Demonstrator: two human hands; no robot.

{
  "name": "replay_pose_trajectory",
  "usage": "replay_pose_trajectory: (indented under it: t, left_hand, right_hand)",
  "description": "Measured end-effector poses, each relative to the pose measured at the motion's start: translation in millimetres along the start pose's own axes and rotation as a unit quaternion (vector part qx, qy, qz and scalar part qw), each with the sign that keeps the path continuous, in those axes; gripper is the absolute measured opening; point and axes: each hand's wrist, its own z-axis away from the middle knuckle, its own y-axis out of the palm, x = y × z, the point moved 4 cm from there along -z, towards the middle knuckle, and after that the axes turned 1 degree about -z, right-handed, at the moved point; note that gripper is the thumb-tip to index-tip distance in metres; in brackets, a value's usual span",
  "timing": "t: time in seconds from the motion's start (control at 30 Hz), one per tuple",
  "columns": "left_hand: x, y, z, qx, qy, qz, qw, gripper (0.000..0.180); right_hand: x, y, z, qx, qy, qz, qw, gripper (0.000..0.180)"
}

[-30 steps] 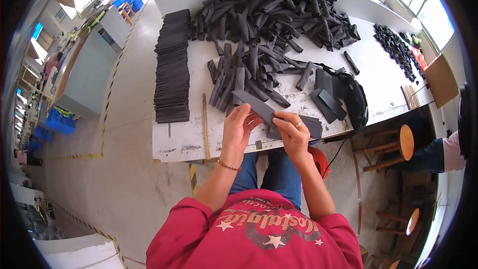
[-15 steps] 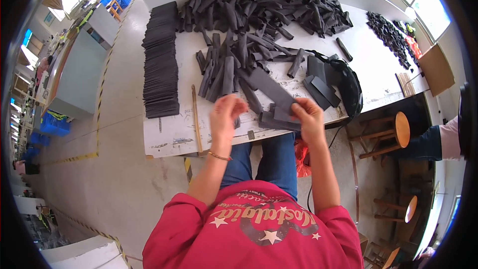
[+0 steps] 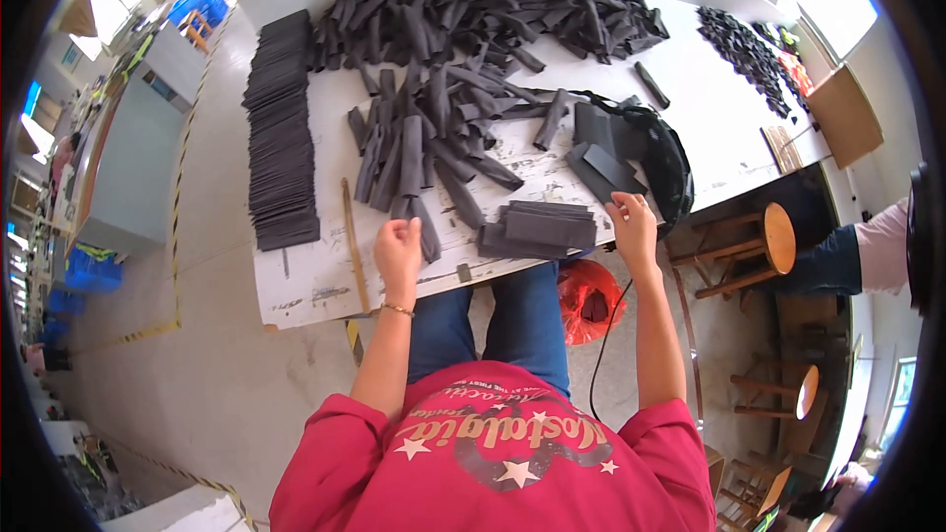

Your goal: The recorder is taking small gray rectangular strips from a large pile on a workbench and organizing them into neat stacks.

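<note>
My left hand (image 3: 399,254) is at the table's front edge, its fingers pinched at a dark grey rolled piece (image 3: 426,232) that leans toward me. Farther right, the bent fingers of my right hand (image 3: 634,227) are closed at the near edge of some flat dark strips (image 3: 609,169). Part of that grip is hidden by the fingers. Between my hands lies a low, overlapping stack of flat dark pieces (image 3: 547,229). More rolled pieces (image 3: 412,158) lie in a loose cluster just beyond my left hand.
A large heap of dark rolls (image 3: 473,0) covers the far side of the white table (image 3: 320,300). A long, tight stack of dark strips (image 3: 281,128) runs along its left. A wooden stick (image 3: 353,246), a black bag (image 3: 673,163), a red plastic bag (image 3: 588,305) and stools (image 3: 778,236) are nearby.
The flat strip held in my right hand has left it; that hand has moved to the strips near the black bag. My left hand has come down beside a roll. The view has shifted slightly.
</note>
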Motion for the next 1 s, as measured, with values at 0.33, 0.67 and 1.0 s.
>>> replay_pose_trajectory:
  t: [0.33,0.67,1.0]
  left_hand:
    - [-12.7,9.1,0.0,0.060,-0.008,-0.075,0.995,0.028]
    - [-29.0,-22.9,13.8,0.092,0.055,0.066,0.992,0.018]
    - [-36.9,-29.0,8.4,0.079,-0.102,0.425,0.896,0.046]
  right_hand:
    - [-63.6,55.2,-62.4,0.058,-0.079,0.415,0.904,0.025]
    - [-47.3,33.1,-63.3,-0.019,-0.217,0.327,0.920,0.015]
    - [76.1,14.2,-22.4,0.056,-0.019,-0.273,0.960,0.046]
